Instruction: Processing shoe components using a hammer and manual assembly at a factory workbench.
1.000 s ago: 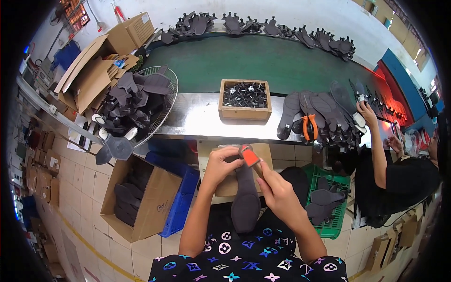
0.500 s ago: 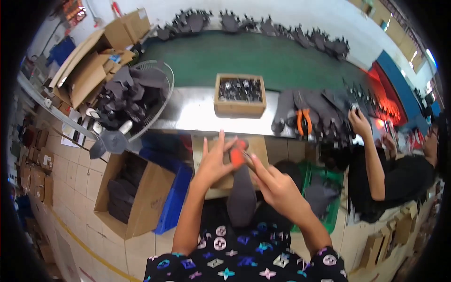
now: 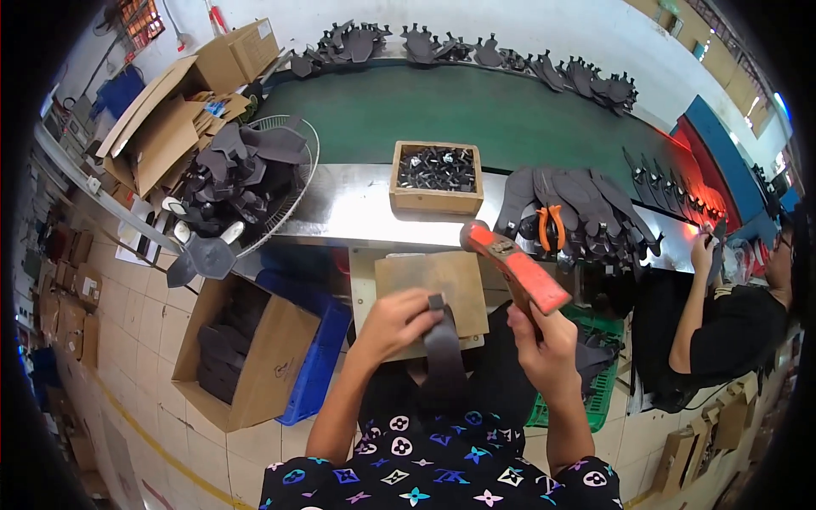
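My left hand (image 3: 397,325) pinches the narrow end of a dark grey, sole-shaped piece (image 3: 444,355), where a small black clip (image 3: 436,301) sticks up. The piece's wide end runs back toward my lap, its outline lost against my dark clothes. My right hand (image 3: 548,347) is closed round the handle of a hammer (image 3: 512,262) with a red head, held up to the right, apart from the piece. Just beyond my left hand lies a tan board (image 3: 429,280).
Ahead stands a wooden box (image 3: 438,201) of small black clips. Orange-handled pliers (image 3: 551,228) lie on grey pieces at right; a wire basket (image 3: 293,204) of pieces is at left. A cardboard box (image 3: 276,353) and green crate (image 3: 605,399) flank me. A co-worker (image 3: 714,327) sits right.
The hammer has risen from over the board, up and to the right. My left hand's spread fingers have closed on the piece's narrow end and come nearer me.
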`<state>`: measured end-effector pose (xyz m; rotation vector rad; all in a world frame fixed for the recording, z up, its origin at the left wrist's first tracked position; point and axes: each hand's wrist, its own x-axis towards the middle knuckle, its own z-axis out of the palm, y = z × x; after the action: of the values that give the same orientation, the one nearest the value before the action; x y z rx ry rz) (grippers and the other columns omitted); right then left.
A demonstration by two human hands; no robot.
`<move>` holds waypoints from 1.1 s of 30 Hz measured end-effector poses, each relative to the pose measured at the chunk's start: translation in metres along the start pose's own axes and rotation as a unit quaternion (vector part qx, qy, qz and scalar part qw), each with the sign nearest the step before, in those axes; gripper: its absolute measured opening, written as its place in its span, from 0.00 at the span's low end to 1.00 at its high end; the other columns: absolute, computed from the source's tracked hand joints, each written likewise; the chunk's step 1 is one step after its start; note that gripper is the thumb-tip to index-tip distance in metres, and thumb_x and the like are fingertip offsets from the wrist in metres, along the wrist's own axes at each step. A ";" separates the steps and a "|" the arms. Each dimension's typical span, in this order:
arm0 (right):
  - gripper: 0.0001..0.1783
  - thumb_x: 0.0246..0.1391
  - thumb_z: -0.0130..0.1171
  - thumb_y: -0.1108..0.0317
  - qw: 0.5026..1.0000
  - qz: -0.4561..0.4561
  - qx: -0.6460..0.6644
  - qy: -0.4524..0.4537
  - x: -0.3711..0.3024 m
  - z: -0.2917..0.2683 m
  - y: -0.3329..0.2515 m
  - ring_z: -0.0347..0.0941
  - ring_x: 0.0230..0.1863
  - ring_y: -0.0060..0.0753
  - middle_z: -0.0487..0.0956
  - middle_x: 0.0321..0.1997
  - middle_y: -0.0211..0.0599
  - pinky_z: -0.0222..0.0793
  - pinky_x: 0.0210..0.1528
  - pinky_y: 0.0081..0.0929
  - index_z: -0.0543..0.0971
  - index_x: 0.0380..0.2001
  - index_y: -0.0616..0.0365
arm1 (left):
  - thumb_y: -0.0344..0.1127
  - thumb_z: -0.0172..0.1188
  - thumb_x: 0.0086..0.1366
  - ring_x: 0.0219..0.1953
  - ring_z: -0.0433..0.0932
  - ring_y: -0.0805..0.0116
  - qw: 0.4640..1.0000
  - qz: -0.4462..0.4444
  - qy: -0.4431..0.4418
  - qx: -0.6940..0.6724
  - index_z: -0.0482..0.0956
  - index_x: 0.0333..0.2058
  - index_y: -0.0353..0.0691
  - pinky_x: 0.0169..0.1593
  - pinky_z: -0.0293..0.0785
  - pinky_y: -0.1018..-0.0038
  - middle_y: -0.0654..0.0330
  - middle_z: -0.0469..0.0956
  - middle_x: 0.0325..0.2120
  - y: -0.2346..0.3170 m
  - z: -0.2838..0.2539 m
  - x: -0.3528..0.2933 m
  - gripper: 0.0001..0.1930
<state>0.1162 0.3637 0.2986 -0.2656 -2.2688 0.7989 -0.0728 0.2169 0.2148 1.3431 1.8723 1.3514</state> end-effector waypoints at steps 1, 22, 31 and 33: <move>0.28 0.56 0.59 0.82 1.000 0.010 0.011 0.006 -0.001 0.002 0.002 0.72 0.26 0.43 0.77 0.33 0.45 0.71 0.31 0.31 0.71 0.61 0.64 | 0.37 0.62 0.63 0.49 0.81 0.57 1.000 -0.004 -0.001 -0.003 0.84 0.43 0.37 0.58 0.70 0.61 0.56 0.84 0.42 0.018 -0.001 -0.011 0.13; 0.17 0.51 0.70 0.70 0.812 -0.175 0.352 -0.433 0.034 -0.023 -0.029 0.74 0.32 0.44 0.77 0.35 0.46 0.72 0.31 0.31 0.80 0.39 0.72 | 0.38 0.55 0.72 0.33 0.77 0.57 0.849 0.032 -0.319 -0.421 0.79 0.39 0.27 0.37 0.69 0.67 0.51 0.76 0.28 0.110 0.001 -0.064 0.16; 0.18 0.53 0.71 0.66 0.786 -0.197 0.388 -0.438 0.023 -0.026 -0.029 0.70 0.22 0.34 0.76 0.27 0.42 0.62 0.19 0.24 0.80 0.33 0.75 | 0.41 0.55 0.72 0.27 0.76 0.55 0.828 0.044 -0.355 -0.431 0.75 0.30 0.27 0.33 0.69 0.66 0.50 0.75 0.25 0.109 0.011 -0.073 0.19; 0.18 0.53 0.71 0.66 0.780 -0.196 0.388 -0.449 0.021 -0.025 -0.028 0.71 0.23 0.34 0.76 0.28 0.42 0.63 0.20 0.24 0.81 0.34 0.75 | 0.40 0.55 0.72 0.27 0.77 0.54 0.835 0.042 -0.359 -0.416 0.75 0.30 0.27 0.33 0.70 0.65 0.50 0.75 0.25 0.108 0.009 -0.076 0.19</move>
<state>0.1186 0.3620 0.3415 1.1689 -2.3617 1.7744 0.0132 0.1573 0.2962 1.1877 0.5978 1.2137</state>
